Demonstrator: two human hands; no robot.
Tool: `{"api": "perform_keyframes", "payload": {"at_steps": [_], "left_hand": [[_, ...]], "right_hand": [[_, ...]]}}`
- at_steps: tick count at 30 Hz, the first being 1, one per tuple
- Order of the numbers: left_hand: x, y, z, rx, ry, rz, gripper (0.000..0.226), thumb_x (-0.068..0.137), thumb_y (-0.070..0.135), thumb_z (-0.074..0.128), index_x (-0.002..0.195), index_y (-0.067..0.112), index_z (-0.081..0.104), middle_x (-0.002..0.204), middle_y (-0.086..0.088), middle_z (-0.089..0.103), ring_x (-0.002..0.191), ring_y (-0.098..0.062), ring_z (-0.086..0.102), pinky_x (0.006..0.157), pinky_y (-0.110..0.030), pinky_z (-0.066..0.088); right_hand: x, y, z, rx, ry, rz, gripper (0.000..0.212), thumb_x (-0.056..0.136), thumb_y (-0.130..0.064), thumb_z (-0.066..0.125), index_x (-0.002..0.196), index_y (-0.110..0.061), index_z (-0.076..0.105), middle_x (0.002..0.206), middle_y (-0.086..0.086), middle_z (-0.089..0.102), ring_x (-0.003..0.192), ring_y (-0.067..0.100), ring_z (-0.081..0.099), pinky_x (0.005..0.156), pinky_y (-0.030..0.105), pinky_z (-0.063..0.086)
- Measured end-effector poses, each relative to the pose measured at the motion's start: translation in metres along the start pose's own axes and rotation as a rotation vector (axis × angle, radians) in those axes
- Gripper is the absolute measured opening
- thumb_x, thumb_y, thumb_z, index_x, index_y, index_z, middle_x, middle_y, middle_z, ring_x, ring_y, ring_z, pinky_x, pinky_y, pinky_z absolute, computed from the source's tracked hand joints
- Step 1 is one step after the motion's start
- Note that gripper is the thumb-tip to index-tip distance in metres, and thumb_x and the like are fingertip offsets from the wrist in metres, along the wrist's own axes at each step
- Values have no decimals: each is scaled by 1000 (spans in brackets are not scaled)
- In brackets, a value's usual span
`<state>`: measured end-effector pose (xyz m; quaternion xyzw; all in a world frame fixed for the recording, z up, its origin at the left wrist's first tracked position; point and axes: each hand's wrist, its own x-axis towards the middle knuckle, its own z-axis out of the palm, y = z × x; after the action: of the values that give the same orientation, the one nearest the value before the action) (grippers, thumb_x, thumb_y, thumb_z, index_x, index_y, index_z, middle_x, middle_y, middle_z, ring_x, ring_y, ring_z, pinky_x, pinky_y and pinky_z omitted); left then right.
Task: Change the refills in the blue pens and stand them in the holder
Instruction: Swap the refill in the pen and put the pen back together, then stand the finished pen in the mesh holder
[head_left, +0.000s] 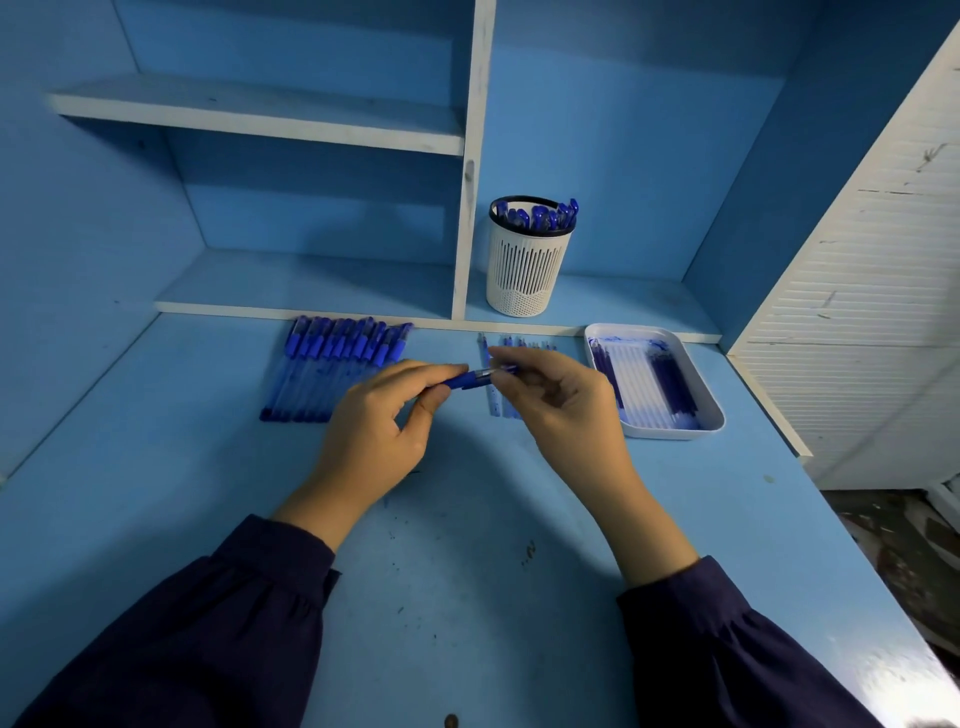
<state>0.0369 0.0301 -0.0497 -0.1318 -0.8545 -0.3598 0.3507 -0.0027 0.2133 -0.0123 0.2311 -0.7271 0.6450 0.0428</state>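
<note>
My left hand (382, 431) grips a blue pen (467, 379) by its barrel, lying level above the desk. My right hand (558, 400) pinches the pen's right end with thumb and fingertips; the tip is hidden by the fingers. A row of several capped blue pens (332, 366) lies on the desk to the left. Several loose refills (501, 348) lie behind my right hand. The white slotted holder (524, 270) stands on the low shelf at the back with several blue pens (540, 215) upright in it.
A white tray (711, 410) with refills lies at the right of the blue desk (467, 597). A white shelf divider (470, 182) rises just left of the holder. A white slatted panel (872, 291) bounds the right side.
</note>
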Motion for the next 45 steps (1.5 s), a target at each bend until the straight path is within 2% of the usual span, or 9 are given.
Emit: {"api": "perform_keyframes", "payload": {"at_steps": [6, 9, 13, 17, 22, 29, 38, 42, 45], "left_hand": [[4, -5, 8, 80, -48, -67, 36, 98, 26, 52, 129, 14, 64, 124, 1, 66, 111, -11, 62, 93, -21, 50], [13, -10, 14, 316, -130, -116, 47, 98, 36, 39, 131, 11, 61, 127, -5, 64, 113, -23, 61, 87, -32, 51], [32, -19, 28, 442, -336, -287, 48, 103, 29, 36, 145, 8, 44, 147, -9, 47, 134, -27, 44, 106, -39, 39], [40, -23, 43, 396, -363, -280, 58, 93, 32, 33, 137, 1, 53, 137, -12, 56, 126, -30, 52, 99, -40, 47], [44, -27, 53, 411, -305, -256, 33, 91, 9, 60, 120, -5, 65, 123, -16, 65, 110, -35, 63, 86, -41, 54], [47, -26, 55, 351, -313, -330, 54, 88, 28, 39, 129, 1, 61, 135, -11, 59, 124, -29, 55, 100, -38, 46], [48, -25, 52, 349, -340, -332, 57, 88, 32, 32, 130, 4, 58, 133, -9, 57, 123, -25, 52, 102, -33, 42], [50, -21, 50, 361, -379, -338, 45, 99, 24, 40, 139, 6, 50, 146, -7, 48, 134, -22, 42, 107, -30, 35], [51, -18, 50, 368, -396, -354, 47, 102, 24, 39, 146, 10, 42, 154, -4, 37, 142, -19, 33, 112, -29, 29]], "right_hand": [[0, -9, -17, -60, 231, -154, 15, 86, 0, 68, 97, -8, 63, 83, -4, 68, 79, 6, 65, 77, 18, 49], [7, -22, -33, -63, 388, -220, 15, 87, -2, 68, 95, -11, 59, 86, -4, 68, 82, 8, 65, 77, 20, 50], [25, -46, -52, -137, 530, -367, 13, 90, -4, 65, 99, -12, 61, 92, -6, 67, 87, 8, 66, 84, 26, 52], [55, -69, -66, -234, 597, -553, 13, 92, -3, 62, 105, -4, 62, 94, 1, 65, 87, 13, 66, 83, 27, 53], [101, -91, -72, -349, 647, -695, 13, 90, -3, 61, 103, 0, 64, 91, 6, 66, 83, 17, 65, 79, 31, 55], [161, -77, -59, -501, 548, -662, 16, 89, -4, 59, 104, -2, 64, 90, 7, 66, 78, 11, 61, 75, 16, 48], [195, -3, -48, -763, 176, -299, 18, 94, -8, 54, 92, -1, 71, 93, 14, 68, 82, 27, 62, 77, 40, 52], [177, -8, -52, -685, 192, -300, 25, 97, -10, 51, 112, 0, 68, 113, 14, 68, 102, 22, 63, 85, 14, 42], [155, -8, -50, -614, 244, -329, 24, 96, -9, 53, 113, -2, 68, 109, 11, 69, 93, 11, 59, 84, 12, 43]]}}
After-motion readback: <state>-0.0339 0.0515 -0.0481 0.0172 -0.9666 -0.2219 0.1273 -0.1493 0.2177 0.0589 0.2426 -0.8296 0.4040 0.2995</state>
